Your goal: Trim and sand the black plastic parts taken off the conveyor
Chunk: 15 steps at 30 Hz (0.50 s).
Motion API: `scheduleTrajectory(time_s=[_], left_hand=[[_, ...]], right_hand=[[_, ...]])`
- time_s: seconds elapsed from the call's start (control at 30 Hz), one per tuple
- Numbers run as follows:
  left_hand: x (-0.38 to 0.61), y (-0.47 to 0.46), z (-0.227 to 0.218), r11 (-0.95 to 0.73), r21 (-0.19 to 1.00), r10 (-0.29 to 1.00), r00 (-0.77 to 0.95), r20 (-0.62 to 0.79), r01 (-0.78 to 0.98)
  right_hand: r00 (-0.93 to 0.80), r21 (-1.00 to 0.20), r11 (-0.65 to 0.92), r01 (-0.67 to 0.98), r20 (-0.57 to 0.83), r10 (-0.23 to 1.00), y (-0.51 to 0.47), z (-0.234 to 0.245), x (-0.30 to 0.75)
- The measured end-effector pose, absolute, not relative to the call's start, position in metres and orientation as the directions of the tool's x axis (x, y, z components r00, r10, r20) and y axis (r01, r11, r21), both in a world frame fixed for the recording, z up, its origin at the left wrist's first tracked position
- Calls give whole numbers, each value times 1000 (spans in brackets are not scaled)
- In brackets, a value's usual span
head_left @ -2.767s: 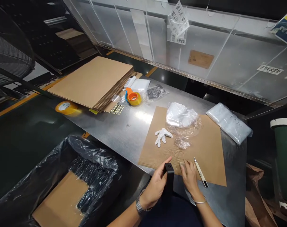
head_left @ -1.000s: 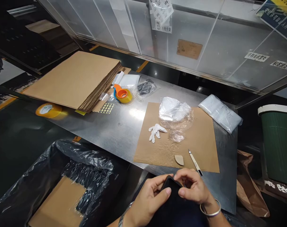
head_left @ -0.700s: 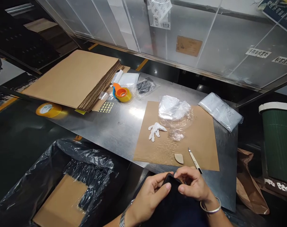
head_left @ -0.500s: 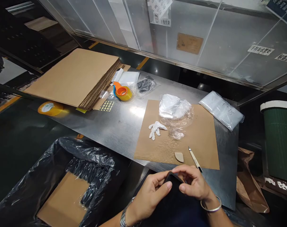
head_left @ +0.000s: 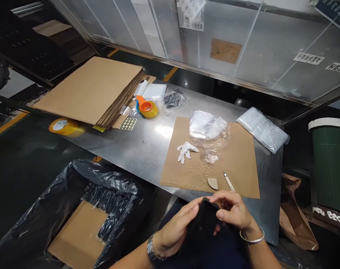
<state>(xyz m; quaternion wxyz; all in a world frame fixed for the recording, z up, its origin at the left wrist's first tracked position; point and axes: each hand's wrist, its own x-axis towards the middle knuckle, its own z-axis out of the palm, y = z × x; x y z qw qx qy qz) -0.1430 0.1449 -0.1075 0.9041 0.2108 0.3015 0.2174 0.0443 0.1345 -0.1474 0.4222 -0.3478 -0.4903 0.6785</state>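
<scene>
Between my hands, in front of the table's near edge, is a black piece (head_left: 204,207) with a pointed corner at its top. Its lower part merges with dark clothing, so I cannot make out its full shape. My left hand (head_left: 177,229) grips its left side, thumb along the edge. At the upper right, my right hand (head_left: 232,210) pinches it with thumb and bent fingers. A fingertip shows lower down against the black. Just beyond lie a craft knife (head_left: 227,180), its handle end hidden by my right hand, and a fan-shaped beige piece (head_left: 212,183).
A cardboard sheet (head_left: 240,160) on the metal table (head_left: 111,144) bears white gloves (head_left: 186,151) and clear plastic bags (head_left: 206,126). Stacked cardboard (head_left: 91,87), tape (head_left: 148,109) and a bag packet (head_left: 262,129) lie around. A black-lined bin (head_left: 74,170) stands left, a green bin (head_left: 331,168) right.
The black piece has turned and risen slightly in my hands, showing more of its dark face. My left thumb has shifted to its edge. My right hand now covers the knife's handle end.
</scene>
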Motion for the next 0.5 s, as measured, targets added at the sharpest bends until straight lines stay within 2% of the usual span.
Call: scheduleTrajectory(time_s=[0.1, 0.3, 0.43, 0.5], left_hand=[[-141, 138, -120, 871, 400, 455, 777, -436, -285], [-139, 136, -131, 836, 449, 501, 771, -393, -315], [-140, 137, -129, 846, 418, 495, 782, -379, -332], [-141, 137, -128, 866, 387, 458, 810, -366, -316]], right_hand=[[-417, -964, -154, -215, -52, 908, 137, -150, 45], [-422, -952, -193, -237, -78, 903, 137, -142, 42], [-458, -969, -150, -198, -44, 888, 138, -141, 42], [-504, -957, -201, -209, -71, 861, 138, -142, 44]])
